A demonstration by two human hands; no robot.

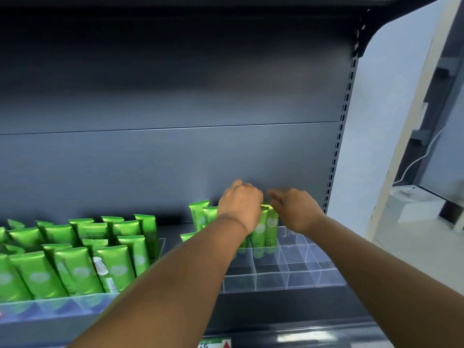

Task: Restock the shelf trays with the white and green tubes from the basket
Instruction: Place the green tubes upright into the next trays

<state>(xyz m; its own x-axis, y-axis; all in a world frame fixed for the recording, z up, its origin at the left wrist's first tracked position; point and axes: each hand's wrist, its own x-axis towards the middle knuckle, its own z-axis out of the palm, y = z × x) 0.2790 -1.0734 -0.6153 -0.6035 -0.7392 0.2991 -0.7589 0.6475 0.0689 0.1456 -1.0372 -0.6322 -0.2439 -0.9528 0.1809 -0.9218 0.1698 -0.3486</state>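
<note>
A clear divided tray (288, 272) sits on the dark shelf at the right. Several green tubes (265, 229) stand upright in its back cells, and most front cells hold nothing. My left hand (239, 205) reaches over the back row with its fingers curled down on the tube tops. My right hand (292, 209) is close beside it, fingers bent at the top of the rightmost green tube. What the fingertips grip is hidden. A second tray (50, 303) at the left is packed with green tubes (75, 259). The basket is out of view.
The grey back panel (175, 159) rises right behind the tubes. A slotted upright (336, 146) marks the shelf's right end, with a white wall and a white box (416, 204) beyond. A price label (216, 344) sits on the shelf's front edge.
</note>
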